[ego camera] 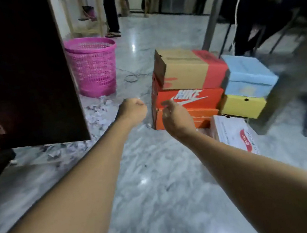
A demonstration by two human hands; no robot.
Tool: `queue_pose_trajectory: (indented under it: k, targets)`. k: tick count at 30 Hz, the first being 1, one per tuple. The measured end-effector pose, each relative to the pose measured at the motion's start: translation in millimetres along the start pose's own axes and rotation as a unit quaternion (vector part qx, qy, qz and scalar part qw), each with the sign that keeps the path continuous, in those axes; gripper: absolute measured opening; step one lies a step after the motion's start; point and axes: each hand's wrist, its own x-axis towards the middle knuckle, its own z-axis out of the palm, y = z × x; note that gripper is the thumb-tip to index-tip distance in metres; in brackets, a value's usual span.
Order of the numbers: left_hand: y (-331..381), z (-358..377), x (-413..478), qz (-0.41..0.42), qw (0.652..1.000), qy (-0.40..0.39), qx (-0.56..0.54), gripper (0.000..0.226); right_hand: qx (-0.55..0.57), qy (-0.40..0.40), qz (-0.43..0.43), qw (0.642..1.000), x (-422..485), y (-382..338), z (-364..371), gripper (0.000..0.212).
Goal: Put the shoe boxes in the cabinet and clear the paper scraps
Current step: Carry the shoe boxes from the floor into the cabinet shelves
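An indoor room with a polished grey marble floor; whether home or shared workroom is unclear. A dark cabinet, pink plastic basket, stacked shoe boxes and a metal-legged desk furnish it. People stand at the back.

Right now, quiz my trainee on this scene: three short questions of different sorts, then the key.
1. True or false: the blue shoe box sits on the yellow shoe box.
2. The paper scraps lie: A) on the floor beside the pink basket; B) on a shelf; C) on a chair.
3. What brand is printed on the orange shoe box under the brown-and-red shoe box?
Key: 1 true; 2 A; 3 Nike.
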Motion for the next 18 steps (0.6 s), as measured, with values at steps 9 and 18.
queue_pose_trajectory:
  k: [9,18]
  targets:
    - [44,175,-39,0.018,0.983,-0.181,0.008,0.018,-0.086,0.028,0.119,0.989,-42,173,-97,0.035]
    - [12,299,-82,-0.088,0.955,-0.281,-0.033,0.054,-0.039,-0.016,0.345,0.938,-59,291,-94,0.053]
